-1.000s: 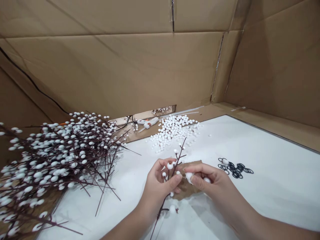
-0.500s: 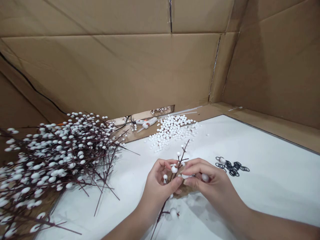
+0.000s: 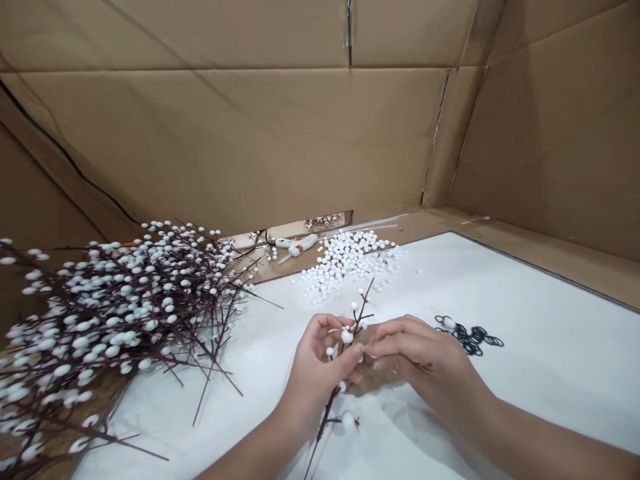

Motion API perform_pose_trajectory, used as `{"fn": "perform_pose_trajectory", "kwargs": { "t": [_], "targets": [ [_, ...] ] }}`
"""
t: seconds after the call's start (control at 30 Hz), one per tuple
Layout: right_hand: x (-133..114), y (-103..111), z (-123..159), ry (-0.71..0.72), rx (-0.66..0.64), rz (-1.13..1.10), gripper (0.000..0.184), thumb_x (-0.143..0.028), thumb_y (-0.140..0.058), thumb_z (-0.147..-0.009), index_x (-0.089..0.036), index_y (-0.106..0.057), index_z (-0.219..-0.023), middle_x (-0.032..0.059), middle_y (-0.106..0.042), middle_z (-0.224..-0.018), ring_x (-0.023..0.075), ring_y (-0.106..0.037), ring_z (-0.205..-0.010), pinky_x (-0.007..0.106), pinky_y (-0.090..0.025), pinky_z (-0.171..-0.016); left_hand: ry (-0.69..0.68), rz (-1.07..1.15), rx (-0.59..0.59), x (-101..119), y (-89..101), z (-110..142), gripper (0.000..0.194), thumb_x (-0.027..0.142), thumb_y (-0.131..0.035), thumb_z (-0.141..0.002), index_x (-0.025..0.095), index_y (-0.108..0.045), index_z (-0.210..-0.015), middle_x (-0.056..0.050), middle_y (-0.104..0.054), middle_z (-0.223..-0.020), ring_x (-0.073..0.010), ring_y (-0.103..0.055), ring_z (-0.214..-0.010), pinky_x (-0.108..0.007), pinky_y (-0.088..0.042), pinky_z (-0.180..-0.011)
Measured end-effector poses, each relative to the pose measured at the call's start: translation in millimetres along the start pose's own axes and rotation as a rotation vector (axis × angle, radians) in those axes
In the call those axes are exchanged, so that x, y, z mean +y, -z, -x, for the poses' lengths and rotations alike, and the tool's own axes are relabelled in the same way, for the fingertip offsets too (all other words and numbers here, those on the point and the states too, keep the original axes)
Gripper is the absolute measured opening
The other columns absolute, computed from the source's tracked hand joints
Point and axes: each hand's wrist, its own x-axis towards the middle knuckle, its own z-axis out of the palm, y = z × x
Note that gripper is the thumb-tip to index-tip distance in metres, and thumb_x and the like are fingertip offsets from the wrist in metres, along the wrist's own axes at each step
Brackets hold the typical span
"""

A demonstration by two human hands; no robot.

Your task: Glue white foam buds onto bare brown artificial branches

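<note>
Head view of your two hands above a white-covered worktop (image 3: pixel 505 400). Your left hand (image 3: pixel 317 377) holds an artificial twig (image 3: pixel 324 423) with a dark red-brown stem, its fingers (image 3: pixel 320 333) curled behind the stem and the thumb pressed on the front. The twig's long axis rises from the lower edge of the view, tilts away to the right and passes through the left grip, so the left hand is the nearer. A white foam bead (image 3: pixel 347 337) sits on the twig just above the left thumb. Your right hand (image 3: pixel 420 357) comes in from the right, its fingers (image 3: pixel 395 333) pressed together, tips at the twig; whatever they pinch is hidden. Beneath lies a cardboard scrap (image 3: pixel 373 387). Beyond are loose foam beads (image 3: pixel 350 260), a hot glue gun (image 3: pixel 300 243), black rubber rings (image 3: pixel 470 339) and a heap of beaded twigs (image 3: pixel 125 307).
</note>
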Motion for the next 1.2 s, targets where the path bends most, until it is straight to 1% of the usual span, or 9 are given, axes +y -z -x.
{"fn": "perform_pose_trajectory", "kwargs": {
  "t": [0.13, 0.27, 0.33, 0.43, 0.5, 0.63, 0.8, 1.0, 1.2],
  "targets": [
    [0.6, 3.7, -4.8, -0.149, 0.001, -0.033, 0.017, -0.014, -0.058, -0.075, -0.027, -0.070, -0.079, 0.0020, -0.065, -0.082, 0.0130, -0.060, -0.069, 0.021, -0.049, -0.058, 0.052, 0.123, 0.050, 1.0, 0.9, -2.1, 0.043, 0.030, -0.071, -0.066, 0.023, -0.042, -0.097, -0.003, -0.055, -0.095, -0.0139, -0.058, -0.069, -0.020, -0.048, -0.040],
    [1.8, 6.0, -12.5, -0.393, 0.074, -0.121, 0.008, -0.025, -0.061, -0.072, -0.023, -0.069, -0.073, 0.0038, -0.063, -0.084, 0.0130, -0.053, -0.061, 0.024, -0.043, -0.053, 0.120, 0.225, 0.077, 9.3, 0.7, -1.7, 0.039, 0.027, -0.070, -0.068, 0.022, -0.045, -0.098, 0.002, -0.054, -0.083, -0.0144, -0.061, -0.068, -0.022, -0.049, -0.046],
    [3.6, 7.4, -14.9, -0.500, 0.091, -0.163, 0.010, -0.029, -0.061, -0.072, -0.022, -0.068, -0.075, 0.0033, -0.061, -0.083, 0.0111, -0.046, -0.056, 0.023, -0.039, -0.049, 0.171, 0.247, 0.104, 14.9, 1.9, -1.2, 0.038, 0.024, -0.070, -0.068, 0.021, -0.048, -0.098, 0.002, -0.054, -0.081, -0.0141, -0.062, -0.067, -0.025, -0.053, -0.053],
    [7.0, 9.5, -16.2, -0.625, 0.075, -0.225, 0.017, -0.036, -0.060, -0.073, -0.021, -0.066, -0.081, 0.0004, -0.054, -0.068, 0.0103, -0.039, -0.052, 0.022, -0.031, -0.044, 0.261, 0.284, 0.101, 21.3, 6.2, -1.5, 0.040, 0.020, -0.070, -0.069, 0.021, -0.048, -0.103, 0.001, -0.056, -0.079, -0.0151, -0.063, -0.069, -0.033, -0.056, -0.063],
    [9.1, 10.3, -16.9, -0.648, 0.060, -0.280, 0.020, -0.039, -0.060, -0.073, -0.021, -0.065, -0.082, -0.0007, -0.051, -0.063, 0.0110, -0.041, -0.053, 0.022, -0.032, -0.045, 0.316, 0.317, 0.071, 23.6, 9.4, -2.3, 0.039, 0.018, -0.067, -0.072, 0.020, -0.048, -0.105, 0.000, -0.058, -0.076, -0.0152, -0.063, -0.069, -0.036, -0.056, -0.066],
    [12.9, 10.4, -19.2, -0.646, 0.035, -0.406, 0.021, -0.039, -0.061, -0.073, -0.020, -0.064, -0.081, -0.0007, -0.056, -0.070, 0.0108, -0.048, -0.059, 0.021, -0.036, -0.050, 0.391, 0.394, -0.037, 26.0, 12.0, -2.8, 0.022, 0.017, -0.057, -0.079, 0.015, -0.054, -0.101, -0.003, -0.060, -0.074, -0.0148, -0.061, -0.068, -0.037, -0.056, -0.067],
    [16.7, 9.8, -19.3, -0.771, 0.005, -0.543, 0.028, -0.044, -0.065, -0.069, -0.019, -0.065, -0.084, -0.0002, -0.061, -0.072, 0.0116, -0.054, -0.062, 0.022, -0.039, -0.053, 0.450, 0.413, -0.145, 26.5, 10.3, -0.9, 0.016, 0.016, -0.055, -0.080, 0.013, -0.062, -0.094, -0.003, -0.060, -0.075, -0.0125, -0.059, -0.061, -0.045, -0.054, -0.075],
    [17.0, 8.3, -17.2, -0.894, -0.039, -0.656, 0.037, -0.047, -0.066, -0.068, -0.019, -0.065, -0.092, 0.0010, -0.062, -0.072, 0.0118, -0.056, -0.060, 0.022, -0.041, -0.053, 0.468, 0.352, -0.099, 22.4, 9.6, -1.4, 0.008, 0.017, -0.061, -0.076, 0.014, -0.063, -0.083, -0.002, -0.060, -0.068, -0.0113, -0.059, -0.058, -0.030, -0.054, -0.064],
    [20.8, 3.5, -13.9, -0.879, -0.004, -0.715, 0.031, -0.038, -0.072, -0.064, -0.018, -0.061, -0.085, -0.0013, -0.059, -0.073, 0.0085, -0.053, -0.059, 0.019, -0.039, -0.053, 0.474, 0.303, -0.179, 23.1, 9.5, -1.5, 0.009, 0.012, -0.067, -0.070, 0.014, -0.063, -0.077, -0.002, -0.062, -0.071, -0.0118, -0.061, -0.061, -0.032, -0.052, -0.073]
  ]
}}
